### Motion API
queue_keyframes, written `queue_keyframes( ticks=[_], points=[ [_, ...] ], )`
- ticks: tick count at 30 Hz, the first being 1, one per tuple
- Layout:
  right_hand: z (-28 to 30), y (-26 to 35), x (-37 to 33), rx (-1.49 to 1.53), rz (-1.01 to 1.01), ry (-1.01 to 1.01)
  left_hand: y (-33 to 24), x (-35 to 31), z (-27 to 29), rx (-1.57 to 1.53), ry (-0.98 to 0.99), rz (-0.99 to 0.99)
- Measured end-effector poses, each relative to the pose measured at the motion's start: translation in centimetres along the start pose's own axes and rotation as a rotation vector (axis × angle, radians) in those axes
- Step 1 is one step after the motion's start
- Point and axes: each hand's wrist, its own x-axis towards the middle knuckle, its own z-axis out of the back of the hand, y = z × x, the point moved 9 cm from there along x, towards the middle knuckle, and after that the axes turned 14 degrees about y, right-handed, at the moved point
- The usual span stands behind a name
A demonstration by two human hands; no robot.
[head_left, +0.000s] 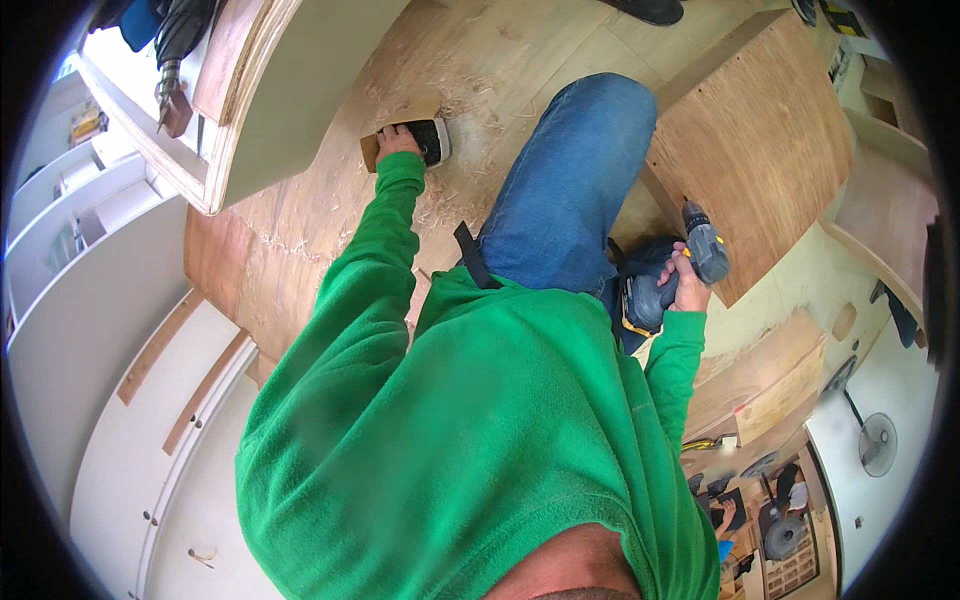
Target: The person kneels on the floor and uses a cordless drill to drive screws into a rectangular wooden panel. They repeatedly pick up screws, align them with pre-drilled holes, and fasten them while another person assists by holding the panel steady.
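At the floor ahead on the left, my left hand reaches into a small open cardboard box. The box holds a heap of small dark pieces, too small to make out singly. My left fingers are bent down among them, and their tips are hidden. On the right, my right hand is wrapped round the handle of a grey and black cordless drill. Its bit points away from me, near the edge of a wooden box-like panel piece. The battery base sits beside my leg.
Wood shavings litter the plywood floor around the cardboard box. A pale curved-edged cabinet piece stands at the upper left, with another drill on it. White drawer fronts lie at the lower left. Another person's arm shows at the lower right.
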Motion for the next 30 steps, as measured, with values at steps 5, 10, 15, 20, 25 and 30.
queue_keyframes(
  ticks=[5, 10, 15, 20, 25, 30],
  points=[
    [0.2, -0.7, 0.2, 0.002, -0.025, -0.008, 1.1, 0.9, -1.1, -0.087, 0.104, -0.026],
    [0.0, 0.4, -0.1, 0.046, 0.042, 0.050, 2.2, 4.4, -3.0, 0.170, 0.178, -0.115],
    [0.5, 1.1, -1.5, 0.134, 0.076, -0.038, 5.4, 8.3, -3.7, -0.025, 0.148, -0.048],
    [3.4, 1.1, -5.2, 0.298, 0.235, -0.184, 5.5, 7.1, -3.1, 0.096, 0.149, -0.031],
    [6.2, -1.6, -8.7, 0.562, 0.287, -0.286, 4.9, 6.0, 0.5, 0.008, 0.081, -0.060],
    [8.9, -5.7, -11.1, 0.865, 0.388, -0.441, 6.2, 5.2, 1.2, -0.149, 0.075, 0.008]
  ],
)
